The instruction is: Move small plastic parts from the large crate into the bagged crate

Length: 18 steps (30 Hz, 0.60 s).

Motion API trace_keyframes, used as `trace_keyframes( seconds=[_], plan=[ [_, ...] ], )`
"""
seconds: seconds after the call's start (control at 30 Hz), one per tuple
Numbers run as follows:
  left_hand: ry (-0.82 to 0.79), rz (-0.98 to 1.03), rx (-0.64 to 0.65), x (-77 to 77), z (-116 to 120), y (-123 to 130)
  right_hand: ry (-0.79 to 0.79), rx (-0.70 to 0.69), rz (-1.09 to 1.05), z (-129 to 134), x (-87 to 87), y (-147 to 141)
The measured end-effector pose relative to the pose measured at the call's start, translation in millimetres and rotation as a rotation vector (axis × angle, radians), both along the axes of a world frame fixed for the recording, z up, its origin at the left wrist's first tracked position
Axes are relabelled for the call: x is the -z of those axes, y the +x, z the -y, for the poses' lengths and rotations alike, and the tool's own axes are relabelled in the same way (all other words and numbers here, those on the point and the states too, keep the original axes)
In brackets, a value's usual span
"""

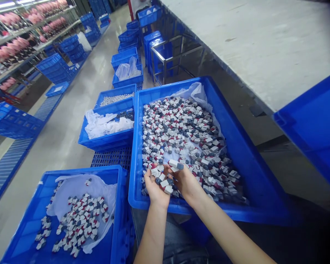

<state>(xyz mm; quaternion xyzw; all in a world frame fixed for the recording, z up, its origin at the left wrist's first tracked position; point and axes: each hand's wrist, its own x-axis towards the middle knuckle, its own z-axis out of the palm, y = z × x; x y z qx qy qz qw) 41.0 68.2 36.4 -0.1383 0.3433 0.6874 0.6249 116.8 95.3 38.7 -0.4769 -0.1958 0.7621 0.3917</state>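
My left hand (158, 194) is cupped palm up over the near edge of a large blue bin (236, 146), holding a handful of small white, dark grey and red plastic pieces (168, 189). Right beside it, my right hand (189, 183) grips one white piece with a dark grey end (176, 164) between thumb and fingers. Some fingertips are hidden behind the pieces. Beneath both hands, many loose pieces of the same kind (178, 121) lie on a clear plastic liner (198, 91) inside the bin.
At lower left a blue crate (79, 169) holds a smaller pile of such pieces (84, 220) on plastic. Further crates (107, 138) line the floor ahead, one with white plastic bags (101, 124). A pale tabletop (264, 44) and metal-framed stand (165, 60) are at right; shelves with pink items (11, 51) far left.
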Motion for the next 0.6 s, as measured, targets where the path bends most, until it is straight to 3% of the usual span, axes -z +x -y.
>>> trace_keyframes(
  seconds=[0.33,0.6],
  plan=[
    [-0.029,-0.022,-0.022,0.7,-3.0,2.3,0.011,0.015,0.008,-0.5,5.7,6.2],
    [-0.085,-0.071,-0.016,6.0,-4.6,3.1,0.145,-0.004,0.094,-0.5,10.4,9.7]
  ],
)
